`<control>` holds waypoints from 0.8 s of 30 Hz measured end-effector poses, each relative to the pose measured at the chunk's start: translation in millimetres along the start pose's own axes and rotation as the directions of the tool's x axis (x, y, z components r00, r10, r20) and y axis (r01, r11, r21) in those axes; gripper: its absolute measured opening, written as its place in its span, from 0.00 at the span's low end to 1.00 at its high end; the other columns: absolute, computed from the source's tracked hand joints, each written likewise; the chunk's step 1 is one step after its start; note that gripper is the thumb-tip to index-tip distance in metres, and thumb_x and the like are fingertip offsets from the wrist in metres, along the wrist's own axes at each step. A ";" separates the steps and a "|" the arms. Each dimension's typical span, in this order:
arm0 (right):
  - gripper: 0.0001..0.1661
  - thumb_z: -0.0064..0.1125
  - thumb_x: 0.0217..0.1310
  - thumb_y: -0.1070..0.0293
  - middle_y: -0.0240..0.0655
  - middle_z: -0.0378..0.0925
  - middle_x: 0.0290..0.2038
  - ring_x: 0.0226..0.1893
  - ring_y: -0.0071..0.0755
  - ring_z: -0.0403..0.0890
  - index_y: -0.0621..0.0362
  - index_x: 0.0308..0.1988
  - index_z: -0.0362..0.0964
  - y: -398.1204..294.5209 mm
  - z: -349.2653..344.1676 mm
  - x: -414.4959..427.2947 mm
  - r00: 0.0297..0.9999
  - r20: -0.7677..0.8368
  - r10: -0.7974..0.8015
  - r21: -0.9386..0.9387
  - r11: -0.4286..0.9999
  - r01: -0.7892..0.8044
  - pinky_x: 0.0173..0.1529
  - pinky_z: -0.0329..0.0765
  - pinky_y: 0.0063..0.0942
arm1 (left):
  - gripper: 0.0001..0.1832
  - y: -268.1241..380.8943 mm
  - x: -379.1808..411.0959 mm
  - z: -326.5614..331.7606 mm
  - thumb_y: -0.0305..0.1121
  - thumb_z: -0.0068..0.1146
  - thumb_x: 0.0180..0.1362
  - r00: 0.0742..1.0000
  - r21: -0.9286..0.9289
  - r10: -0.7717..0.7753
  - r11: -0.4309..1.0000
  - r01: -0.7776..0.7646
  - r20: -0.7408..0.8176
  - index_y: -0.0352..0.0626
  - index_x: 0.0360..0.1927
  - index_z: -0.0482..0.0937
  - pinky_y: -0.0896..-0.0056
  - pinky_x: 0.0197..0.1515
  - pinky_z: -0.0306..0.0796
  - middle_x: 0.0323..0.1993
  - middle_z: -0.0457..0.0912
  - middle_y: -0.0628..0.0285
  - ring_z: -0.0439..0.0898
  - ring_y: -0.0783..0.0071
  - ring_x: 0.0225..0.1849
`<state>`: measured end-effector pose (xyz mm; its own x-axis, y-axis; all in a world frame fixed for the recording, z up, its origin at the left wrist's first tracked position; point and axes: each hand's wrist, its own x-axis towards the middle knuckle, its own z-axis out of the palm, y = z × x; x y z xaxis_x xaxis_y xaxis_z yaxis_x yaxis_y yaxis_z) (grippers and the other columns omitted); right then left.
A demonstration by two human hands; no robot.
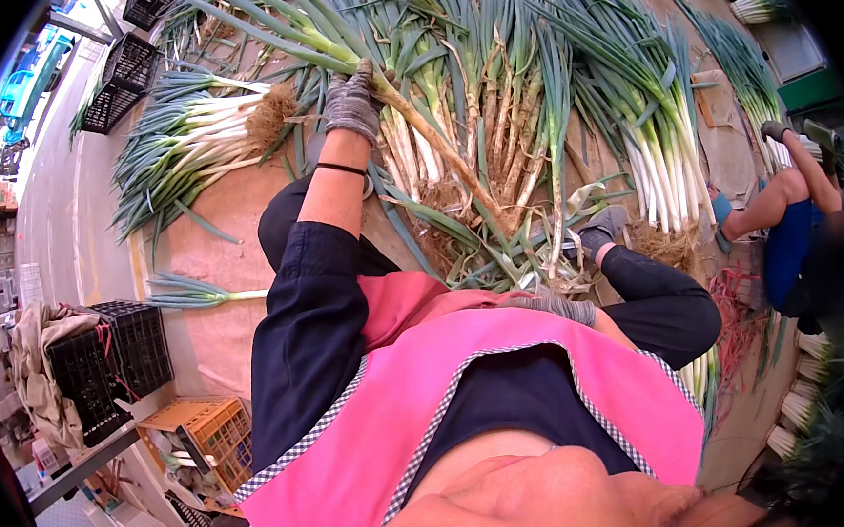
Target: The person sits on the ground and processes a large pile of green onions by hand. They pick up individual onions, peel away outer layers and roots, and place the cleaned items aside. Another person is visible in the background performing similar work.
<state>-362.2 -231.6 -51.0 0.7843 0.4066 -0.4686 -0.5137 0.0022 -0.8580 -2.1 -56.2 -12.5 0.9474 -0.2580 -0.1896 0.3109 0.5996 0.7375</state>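
Note:
My left hand, in a grey knit glove, grips a large green onion where its leaves begin to fan out. The stalk's yellowish, soil-stained shank slants down to the right, its root end among the pile. Beneath it lies a heap of uncleaned green onions with brown outer skins and roots. My gloved right hand is low, close to my pink apron; its fingers are mostly hidden, so I cannot tell what it holds. Stripped leaves and peelings lie just in front of it.
White-shanked green onions lie in a bundle at left and another at right. One single stalk lies beside black crates. An orange crate stands lower left. At far right a co-worker sits near red twine.

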 end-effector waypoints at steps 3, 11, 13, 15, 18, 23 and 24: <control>0.36 0.62 0.43 0.64 0.44 0.72 0.40 0.42 0.37 0.73 0.61 0.53 0.58 2.9 -3.1 7.1 0.996 -0.041 0.085 -0.427 0.899 -0.095 0.47 0.69 0.29 | 0.15 1.6 -11.6 -5.6 0.25 0.49 0.54 1.000 -0.041 -0.001 0.999 0.001 0.000 0.40 0.45 0.62 0.58 0.29 0.76 0.32 0.72 0.53 0.76 0.58 0.28; 0.29 0.58 0.47 0.62 0.45 0.74 0.33 0.31 0.40 0.76 0.63 0.49 0.62 -32.6 17.1 83.6 0.608 -0.608 -0.510 -0.682 0.728 -0.073 0.37 0.72 0.28 | 0.20 -44.2 -25.0 5.8 0.17 0.46 0.52 0.989 0.144 0.150 0.978 -0.148 -0.003 0.40 0.49 0.61 0.63 0.32 0.76 0.34 0.73 0.53 0.76 0.61 0.30; 0.26 0.52 0.54 0.57 0.36 0.70 0.21 0.15 0.26 0.68 0.62 0.48 0.63 -19.3 26.7 94.9 0.749 -0.627 -0.215 -0.053 0.971 0.235 0.20 0.67 0.22 | 0.19 -45.4 -19.3 10.2 0.19 0.46 0.53 0.973 0.259 0.226 0.943 -0.211 -0.033 0.39 0.49 0.62 0.65 0.30 0.75 0.32 0.73 0.53 0.75 0.63 0.28; 0.25 0.49 0.56 0.53 0.30 0.64 0.16 0.12 0.19 0.59 0.60 0.47 0.64 -39.0 24.8 77.3 0.968 -0.190 -0.163 0.601 0.760 0.246 0.16 0.59 0.17 | 0.17 -36.9 -19.9 16.4 0.21 0.46 0.54 0.999 -0.253 0.024 0.967 -0.014 0.037 0.37 0.48 0.62 0.65 0.30 0.73 0.32 0.73 0.53 0.73 0.64 0.29; 0.26 0.46 0.57 0.49 0.27 0.57 0.13 0.10 0.16 0.53 0.59 0.46 0.65 -53.2 26.3 61.1 0.980 0.046 -0.194 0.799 0.596 0.081 0.14 0.54 0.15 | 0.15 -17.2 -27.0 25.7 0.29 0.51 0.54 0.965 -0.420 -0.174 0.874 0.244 0.197 0.32 0.43 0.65 0.68 0.27 0.72 0.32 0.74 0.53 0.73 0.65 0.28; 0.15 0.48 0.57 0.58 0.28 0.63 0.14 0.10 0.17 0.58 0.58 0.38 0.66 -30.2 37.5 60.9 0.729 -0.658 -0.189 -0.048 0.977 0.210 0.13 0.57 0.16 | 0.15 -40.3 -12.6 15.9 0.40 0.59 0.49 0.999 0.441 -0.031 0.897 0.032 -0.008 0.40 0.33 0.71 0.76 0.17 0.69 0.23 0.78 0.61 0.75 0.74 0.19; 0.11 0.49 0.57 0.62 0.29 0.66 0.15 0.10 0.17 0.60 0.58 0.36 0.65 -27.1 36.7 69.8 0.790 -0.604 -0.107 0.147 0.959 0.242 0.12 0.57 0.16 | 0.15 -17.6 -35.5 23.3 0.41 0.58 0.50 0.998 0.441 -0.030 0.896 0.052 -0.056 0.40 0.32 0.71 0.77 0.17 0.69 0.22 0.78 0.61 0.75 0.75 0.19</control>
<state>-306.3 -169.8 -52.7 0.8843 -0.2308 -0.4059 -0.3543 0.2347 -0.9052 -42.9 -75.3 -3.6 0.9405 -0.2326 -0.2478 0.2937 0.1895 0.9369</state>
